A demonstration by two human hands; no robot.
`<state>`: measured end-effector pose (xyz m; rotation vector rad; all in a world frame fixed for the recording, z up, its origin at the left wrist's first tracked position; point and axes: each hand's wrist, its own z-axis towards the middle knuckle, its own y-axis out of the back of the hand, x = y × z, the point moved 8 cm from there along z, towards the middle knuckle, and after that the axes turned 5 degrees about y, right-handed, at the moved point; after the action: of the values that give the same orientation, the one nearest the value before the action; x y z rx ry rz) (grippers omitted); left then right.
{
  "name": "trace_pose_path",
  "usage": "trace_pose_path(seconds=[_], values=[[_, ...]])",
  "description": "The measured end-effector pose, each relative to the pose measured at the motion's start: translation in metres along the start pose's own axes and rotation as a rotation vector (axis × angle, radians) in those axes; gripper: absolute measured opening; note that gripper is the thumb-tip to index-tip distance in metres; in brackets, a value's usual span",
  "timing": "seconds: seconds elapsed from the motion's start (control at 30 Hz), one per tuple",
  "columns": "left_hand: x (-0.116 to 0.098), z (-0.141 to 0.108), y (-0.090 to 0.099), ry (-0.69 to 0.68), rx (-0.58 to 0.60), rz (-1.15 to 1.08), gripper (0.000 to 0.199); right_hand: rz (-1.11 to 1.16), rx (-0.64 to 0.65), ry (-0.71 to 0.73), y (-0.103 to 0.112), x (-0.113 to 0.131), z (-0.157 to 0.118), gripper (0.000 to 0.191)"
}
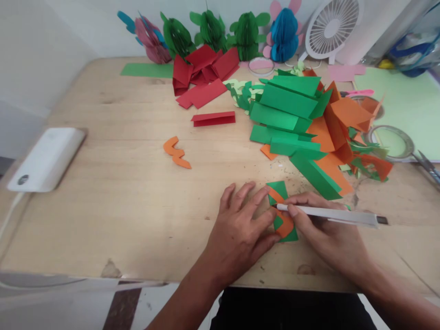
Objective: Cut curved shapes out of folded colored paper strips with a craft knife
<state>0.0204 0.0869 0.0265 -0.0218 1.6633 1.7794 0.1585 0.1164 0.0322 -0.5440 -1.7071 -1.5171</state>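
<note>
A folded green paper piece (291, 236) lies near the table's front edge with a curved orange paper shape (286, 225) on top of it. My left hand (242, 224) rests flat with fingers spread, its fingertips touching the orange shape and the green paper. In my right hand (319, 229) is a white pen (330, 213), pinched near its tip, which meets the middle of the orange shape's edge. The tip's exact contact is partly hidden by my fingers. Another orange cutout (177, 152) lies alone to the left.
Folded green strips (288, 98), orange papers (352, 114) and red papers (202, 68) are piled behind my hands. Scissors (428, 167) and a tape roll (392, 142) are at right. A white power bank (46, 160) sits left; paper figures and a fan (333, 27) stand behind.
</note>
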Motion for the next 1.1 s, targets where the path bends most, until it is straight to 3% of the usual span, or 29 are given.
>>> trace_pose_path(seconds=[0.6, 1.1], values=[[0.001, -0.001, -0.001, 0.0, 0.004, 0.001, 0.031, -0.037, -0.054, -0.043, 0.011, -0.003, 0.0, 0.018], [0.0, -0.001, -0.002, 0.005, 0.01, -0.021, 0.034, -0.04, -0.097, 0.061, 0.007, 0.009, 0.003, 0.017]])
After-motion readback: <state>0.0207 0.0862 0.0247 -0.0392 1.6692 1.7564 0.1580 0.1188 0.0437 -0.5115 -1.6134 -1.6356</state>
